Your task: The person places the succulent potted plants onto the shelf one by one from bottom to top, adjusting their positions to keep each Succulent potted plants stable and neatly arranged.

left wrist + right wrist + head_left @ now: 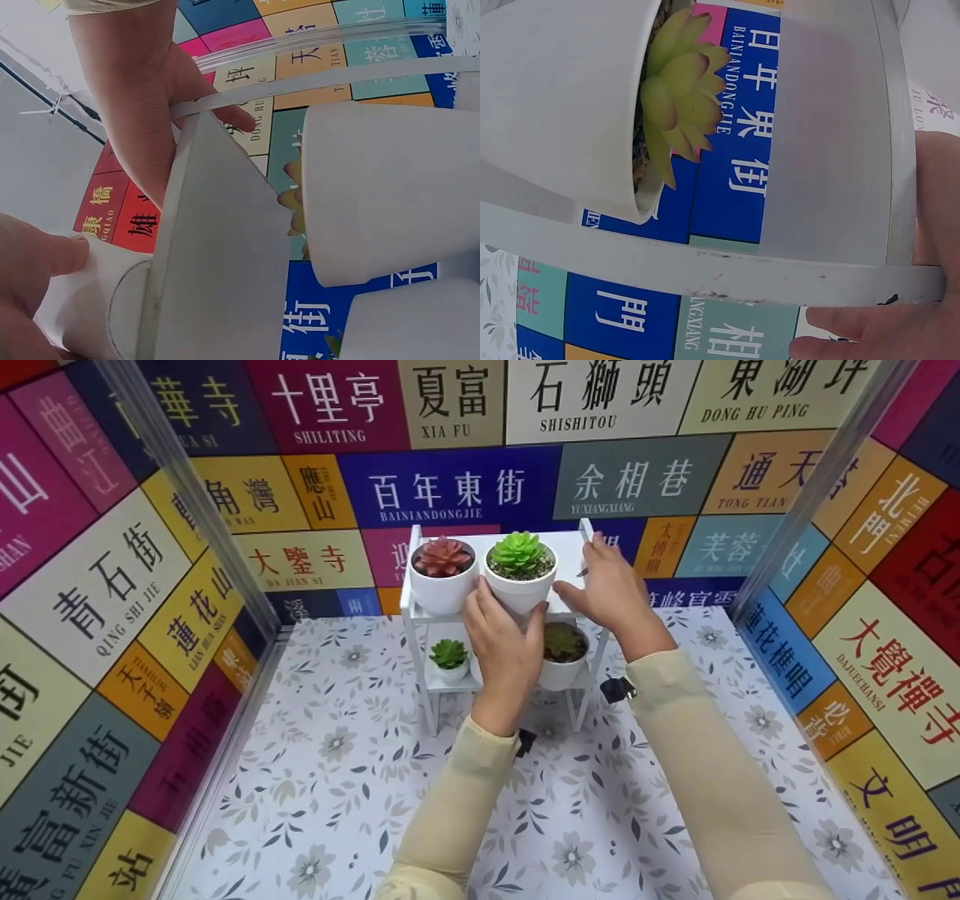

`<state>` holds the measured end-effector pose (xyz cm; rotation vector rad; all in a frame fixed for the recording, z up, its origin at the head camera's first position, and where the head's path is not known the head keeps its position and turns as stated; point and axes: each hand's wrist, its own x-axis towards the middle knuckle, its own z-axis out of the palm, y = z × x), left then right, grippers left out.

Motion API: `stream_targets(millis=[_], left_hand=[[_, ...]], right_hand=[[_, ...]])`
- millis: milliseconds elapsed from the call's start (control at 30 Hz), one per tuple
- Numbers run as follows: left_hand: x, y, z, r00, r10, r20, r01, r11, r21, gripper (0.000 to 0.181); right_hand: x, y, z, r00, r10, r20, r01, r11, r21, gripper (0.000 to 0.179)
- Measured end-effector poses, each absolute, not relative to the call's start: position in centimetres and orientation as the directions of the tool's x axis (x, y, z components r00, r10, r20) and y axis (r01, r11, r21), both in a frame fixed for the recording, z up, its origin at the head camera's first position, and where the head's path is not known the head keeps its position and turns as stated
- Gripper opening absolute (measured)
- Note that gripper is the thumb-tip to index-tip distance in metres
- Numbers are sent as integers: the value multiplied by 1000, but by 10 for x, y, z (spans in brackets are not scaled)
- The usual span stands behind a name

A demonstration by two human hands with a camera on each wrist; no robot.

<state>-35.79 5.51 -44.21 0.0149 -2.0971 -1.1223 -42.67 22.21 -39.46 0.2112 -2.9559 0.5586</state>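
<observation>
A small white two-tier plant rack [442,616] stands on the floral surface. My left hand [502,641] grips a white pot with a bright green succulent [520,553] at the top shelf's front edge, thumb and fingers on opposite sides of the pot. At the rack's upper right corner, my right hand [611,592] holds the frame, with fingers around the upright in the left wrist view. Beside the green one on the top shelf is a pot with a dark red succulent [444,579]. The left hand partly hides the lower shelf.
On the lower shelf are a small green succulent [449,655] at left and a dark olive-green succulent [564,652] at right, both in white pots. Panels with Chinese place names [450,487] enclose the back and sides. Patterned cloth [337,742] covers the surface.
</observation>
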Motion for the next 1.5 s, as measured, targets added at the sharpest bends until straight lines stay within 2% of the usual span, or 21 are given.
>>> stream_targets(millis=[767, 1100, 1500], left_hand=[[-364, 48, -456, -655, -323, 683, 371, 650, 663, 86], [-366, 47, -460, -600, -311, 737, 375, 705, 602, 84], [-367, 47, -462, -599, -312, 737, 373, 706, 602, 79]], right_hand=[[-427, 221, -393, -983, -95, 159, -147, 922, -359, 95], [-427, 221, -395, -982, -87, 170, -146, 917, -371, 94], [-426, 220, -394, -980, -89, 178, -151, 917, -369, 94]])
